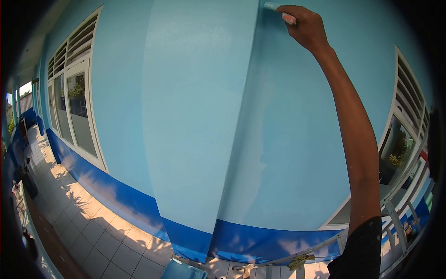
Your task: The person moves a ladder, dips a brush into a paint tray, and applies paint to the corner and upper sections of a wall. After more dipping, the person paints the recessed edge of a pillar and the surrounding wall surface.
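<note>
My right hand point(306, 27) is raised high, its fingers wrapped round the handle of a paintbrush point(289, 18). The paint-covered end of the brush meets the light blue wall point(297, 116) close to the inner corner beside a projecting pillar point(195, 107). Along that corner runs a strip of slightly different blue with an uneven edge. My left hand is out of the picture. At the bottom edge, a light blue object point(183, 269) shows only in part, and I cannot make out what it is.
A metal ladder point(395, 218) stands at the lower right, with a stained cloth-like scrap point(301, 262) near its lower part. White-framed windows point(76, 97) flank the pillar. A dark blue band point(274, 239) runs along the wall's base above the tiled floor point(111, 246).
</note>
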`<state>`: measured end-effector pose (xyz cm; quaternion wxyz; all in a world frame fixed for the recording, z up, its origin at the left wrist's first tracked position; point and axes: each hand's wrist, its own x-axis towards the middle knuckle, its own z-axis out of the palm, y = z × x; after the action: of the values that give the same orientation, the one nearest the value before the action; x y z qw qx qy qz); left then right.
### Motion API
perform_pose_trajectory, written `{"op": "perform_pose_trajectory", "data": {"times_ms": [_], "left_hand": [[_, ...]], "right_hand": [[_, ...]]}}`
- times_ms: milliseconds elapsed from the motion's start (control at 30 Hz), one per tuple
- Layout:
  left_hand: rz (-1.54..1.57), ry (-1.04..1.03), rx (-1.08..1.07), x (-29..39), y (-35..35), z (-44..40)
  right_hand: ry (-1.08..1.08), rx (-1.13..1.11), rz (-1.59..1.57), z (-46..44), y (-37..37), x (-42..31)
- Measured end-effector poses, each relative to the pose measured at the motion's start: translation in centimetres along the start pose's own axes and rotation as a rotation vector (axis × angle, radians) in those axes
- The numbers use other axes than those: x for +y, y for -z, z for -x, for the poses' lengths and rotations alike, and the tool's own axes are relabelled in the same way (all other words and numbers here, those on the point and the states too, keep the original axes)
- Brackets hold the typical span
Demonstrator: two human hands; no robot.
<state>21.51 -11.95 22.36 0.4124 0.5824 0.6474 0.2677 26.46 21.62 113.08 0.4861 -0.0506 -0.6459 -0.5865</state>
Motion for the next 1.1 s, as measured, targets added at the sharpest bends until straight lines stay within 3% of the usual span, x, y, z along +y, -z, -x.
{"op": "perform_pose_trajectory", "data": {"times_ms": [67,200,267,300,367,467,567,667,733,800,867,933,967,1100], "left_hand": [[-0.123,-0.035,-0.005,-0.5,0.0,-0.2],[0.066,0.047,0.154,2.3,2.8,-0.2],[0.048,-0.112,0.154,2.8,3.8,-1.4],[-0.020,-0.178,0.282,3.4,4.0,-1.7],[-0.055,-0.266,0.205,2.9,5.3,-3.8],[-0.005,-0.333,0.090,6.3,9.4,-4.4],[0.092,-0.372,0.024,11.2,13.2,-5.1],[0.093,-0.465,-0.018,11.8,14.9,-7.0],[0.079,-0.381,-0.103,13.5,17.0,-6.7],[0.087,-0.390,-0.125,12.9,17.5,-7.6],[0.057,-0.382,-0.188,12.5,17.7,-8.5],[0.046,-0.372,-0.219,12.3,17.7,-9.1],[0.027,-0.361,-0.245,12.3,17.6,-9.2],[0.129,-0.376,-0.154,14.6,18.8,-7.1]], "right_hand": [[0.017,-0.105,-0.012,2.9,-0.1,-2.1],[0.211,-0.277,-0.105,14.8,1.7,-12.6],[0.257,-0.352,-0.166,20.1,3.5,-17.5],[0.217,-0.407,-0.285,21.7,4.9,-19.9],[0.171,-0.459,-0.400,22.0,6.3,-21.6],[-0.563,-0.793,-0.888,17.9,7.9,-20.6],[-0.822,-0.841,-0.851,12.5,5.0,-14.2],[-0.737,-0.605,-0.731,6.0,2.5,-7.5],[-0.677,-0.511,-0.594,1.0,2.0,-3.4],[-0.438,-0.301,-0.402,-1.8,-0.3,0.5],[-0.444,-0.298,-0.290,-4.1,0.1,1.2],[-0.349,-0.217,-0.074,-4.7,0.1,1.5],[-0.058,-0.106,0.044,-3.1,-1.3,3.1],[0.150,-0.181,0.039,5.4,-1.6,-2.7]]}}
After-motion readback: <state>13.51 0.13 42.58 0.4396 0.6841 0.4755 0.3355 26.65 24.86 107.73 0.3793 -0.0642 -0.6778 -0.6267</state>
